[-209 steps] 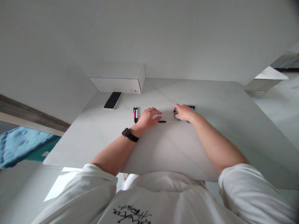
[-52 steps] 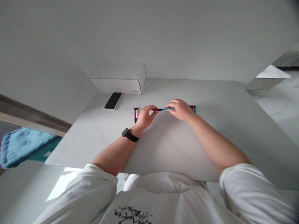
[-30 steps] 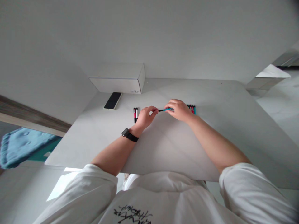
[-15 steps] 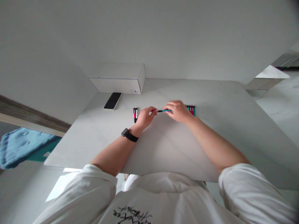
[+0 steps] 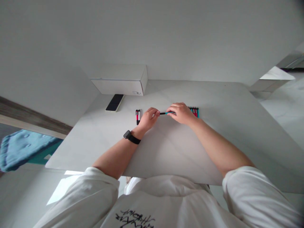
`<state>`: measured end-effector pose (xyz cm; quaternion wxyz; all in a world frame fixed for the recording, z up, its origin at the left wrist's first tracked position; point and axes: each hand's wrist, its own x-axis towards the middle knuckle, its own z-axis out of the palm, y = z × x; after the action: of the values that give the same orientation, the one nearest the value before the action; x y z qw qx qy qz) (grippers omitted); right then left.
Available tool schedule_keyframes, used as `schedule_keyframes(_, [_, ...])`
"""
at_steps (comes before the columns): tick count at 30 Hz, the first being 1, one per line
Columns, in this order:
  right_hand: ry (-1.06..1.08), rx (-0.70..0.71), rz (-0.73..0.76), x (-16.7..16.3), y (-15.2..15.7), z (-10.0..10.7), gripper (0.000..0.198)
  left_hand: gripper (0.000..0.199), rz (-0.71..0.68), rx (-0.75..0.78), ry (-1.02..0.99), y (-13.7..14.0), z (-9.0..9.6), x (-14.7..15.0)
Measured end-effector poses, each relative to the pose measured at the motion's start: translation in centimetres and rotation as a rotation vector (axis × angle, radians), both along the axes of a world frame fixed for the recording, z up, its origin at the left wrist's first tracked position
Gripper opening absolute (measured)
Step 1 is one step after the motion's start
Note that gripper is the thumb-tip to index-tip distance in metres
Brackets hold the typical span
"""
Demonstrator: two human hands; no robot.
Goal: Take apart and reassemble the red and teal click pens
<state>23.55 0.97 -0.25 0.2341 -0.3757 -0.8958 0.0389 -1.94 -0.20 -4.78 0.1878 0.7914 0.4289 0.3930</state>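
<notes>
A blue and black pen [image 5: 163, 113] is held level between my two hands, just above the table. My left hand [image 5: 149, 118] pinches its black end; my right hand [image 5: 180, 112] has its fingers closed round the blue end, which is partly hidden. Close to my left hand lie two pens side by side, a red and black pen [image 5: 137, 117] and a white and black pen [image 5: 139, 115]. Beyond my right hand, several red and blue pens [image 5: 195, 112] lie in a row, partly covered by that hand.
A white box [image 5: 116, 86] stands at the back left against the wall. In front of it lies a phone [image 5: 115, 103] with a dark screen. The white table [image 5: 166, 148] ends close to my body. A blue cushion [image 5: 26, 147] is off to the left.
Both hands stay in nearly the same place, still on the pen. Slightly less of the blue part seems to show between them.
</notes>
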Motion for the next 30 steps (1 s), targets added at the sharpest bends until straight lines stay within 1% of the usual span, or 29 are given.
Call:
schedule_keyframes(2, [0.0, 0.0, -0.007, 0.07, 0.06, -0.05, 0.013, 0.017, -0.011, 0.012, -0.026, -0.09, 0.03, 0.08])
schedule_keyframes(3, [0.004, 0.0, -0.012, 0.1, 0.09, -0.05, 0.013, 0.016, -0.007, 0.012, -0.035, -0.15, 0.05, 0.11])
schedule_keyframes(6, [0.009, 0.003, -0.016, 0.12, 0.08, 0.01, 0.013, 0.021, 0.013, -0.009, -0.025, -0.24, 0.08, 0.11])
schedule_keyframes(9, [0.005, 0.008, -0.004, 0.04, -0.02, 0.05, 0.013, 0.029, -0.017, -0.012, 0.014, -0.14, 0.01, 0.0])
schedule_keyframes(10, [0.005, 0.009, -0.003, 0.01, -0.04, 0.03, 0.013, 0.026, -0.03, -0.003, 0.015, -0.12, -0.01, -0.03])
schedule_keyframes(12, [0.007, 0.01, -0.006, -0.02, -0.06, -0.01, 0.012, 0.012, -0.033, 0.015, -0.005, -0.12, -0.04, -0.06])
schedule_keyframes(13, [0.009, 0.01, -0.01, -0.02, -0.06, -0.02, 0.011, 0.013, -0.024, 0.02, -0.019, -0.13, -0.04, -0.07])
schedule_keyframes(15, [0.014, 0.008, -0.015, -0.01, -0.07, -0.01, 0.011, 0.022, 0.001, 0.016, -0.033, -0.15, -0.01, -0.06])
schedule_keyframes(16, [0.015, 0.007, -0.014, -0.02, -0.08, 0.01, 0.012, 0.02, 0.009, 0.01, -0.03, -0.13, -0.01, -0.06])
schedule_keyframes(17, [0.015, 0.006, -0.011, -0.03, -0.09, 0.03, 0.012, 0.016, 0.009, 0.003, -0.021, -0.09, -0.01, -0.07])
schedule_keyframes(18, [0.015, 0.005, -0.007, -0.04, -0.11, 0.04, 0.012, 0.017, 0.002, -0.003, -0.01, -0.03, -0.04, -0.08])
schedule_keyframes(20, [0.013, 0.004, 0.0, -0.09, -0.14, 0.04, 0.012, 0.024, -0.027, -0.007, 0.011, 0.1, -0.12, -0.12])
schedule_keyframes(21, [0.011, 0.004, 0.001, -0.11, -0.15, 0.01, 0.011, 0.022, -0.039, -0.006, 0.017, 0.14, -0.16, -0.13])
schedule_keyframes(23, [0.007, 0.005, -0.005, -0.13, -0.13, -0.06, 0.011, 0.011, -0.042, 0.001, 0.018, 0.14, -0.23, -0.13])
schedule_keyframes(24, [0.005, 0.007, -0.01, -0.14, -0.12, -0.1, 0.01, 0.011, -0.036, 0.004, 0.016, 0.1, -0.24, -0.11])
schedule_keyframes(26, [0.003, 0.015, -0.017, -0.13, -0.1, -0.14, 0.01, 0.02, -0.017, 0.008, -0.001, 0.02, -0.23, -0.07])
schedule_keyframes(29, [0.004, 0.025, -0.015, -0.17, -0.12, -0.14, 0.011, 0.022, -0.013, -0.001, -0.001, 0.08, -0.18, -0.04])
schedule_keyframes(30, [0.005, 0.026, -0.012, -0.19, -0.13, -0.15, 0.011, 0.026, -0.027, -0.009, 0.012, 0.15, -0.17, -0.05])
